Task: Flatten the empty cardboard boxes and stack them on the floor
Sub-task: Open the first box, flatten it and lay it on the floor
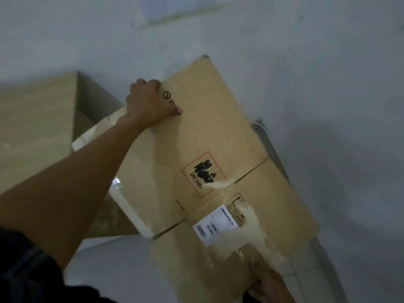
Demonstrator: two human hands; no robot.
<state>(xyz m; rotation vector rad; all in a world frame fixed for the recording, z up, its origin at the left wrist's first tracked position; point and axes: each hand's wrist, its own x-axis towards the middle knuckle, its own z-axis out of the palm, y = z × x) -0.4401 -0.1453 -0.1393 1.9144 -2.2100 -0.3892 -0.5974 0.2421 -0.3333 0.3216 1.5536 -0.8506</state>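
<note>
A brown cardboard box (pixel 218 136) fills the middle of the view, pressed flat, with a red-dashed UN 3481 battery mark and a white shipping label (pixel 215 225) on its face. My left hand (pixel 150 101) grips its far top-left edge, fingers curled over the rim. At the bottom right, my right hand (pixel 267 283) holds the near edge of the same box. Torn tape and ripped paper run across the lower panels. A second brown box (pixel 37 127) stands behind at the left, still in its three-dimensional shape.
A pale wall (pixel 306 51) rises behind the boxes. Light floor tiles (pixel 113 259) show below the box. A thin white cable or strip (pixel 273 145) runs along the wall base at the right. My dark sleeve (pixel 19 270) is at the bottom left.
</note>
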